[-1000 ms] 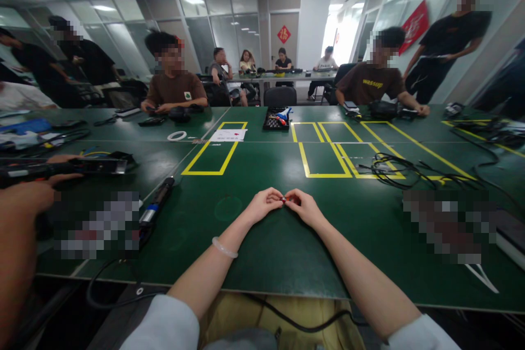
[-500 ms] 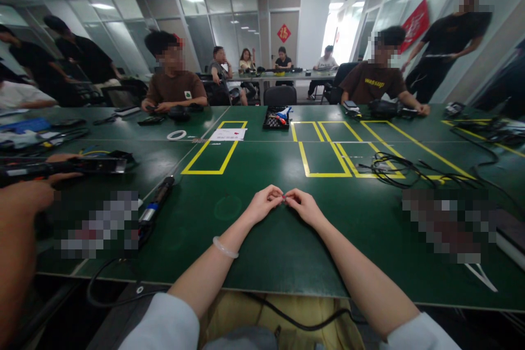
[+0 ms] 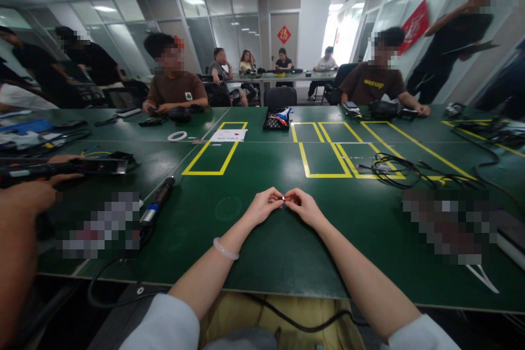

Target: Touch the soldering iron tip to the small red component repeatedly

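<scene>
My left hand (image 3: 264, 205) and my right hand (image 3: 304, 206) meet at the fingertips above the green table (image 3: 266, 262). Between their pinched fingers is a tiny object (image 3: 283, 198), dark and reddish with a bright glint. Both hands grip it, and the fingers cover most of it, so its kind cannot be made out. A pale bangle (image 3: 225, 249) circles my left wrist. Straight ahead, farther back on the table, stands a black tray (image 3: 275, 127) with blue, white and red items in it.
Yellow tape rectangles (image 3: 328, 176) mark the table. Black cables (image 3: 389, 169) lie to the right. At left are a dark tool with a blue band (image 3: 152, 210) and another person's hand (image 3: 33, 197) on a device. A paper sheet (image 3: 228, 135) and white ring (image 3: 177, 135) lie farther back.
The small object between my fingertips has turned slightly and now shows a bright glint. My hands have stayed in nearly the same place.
</scene>
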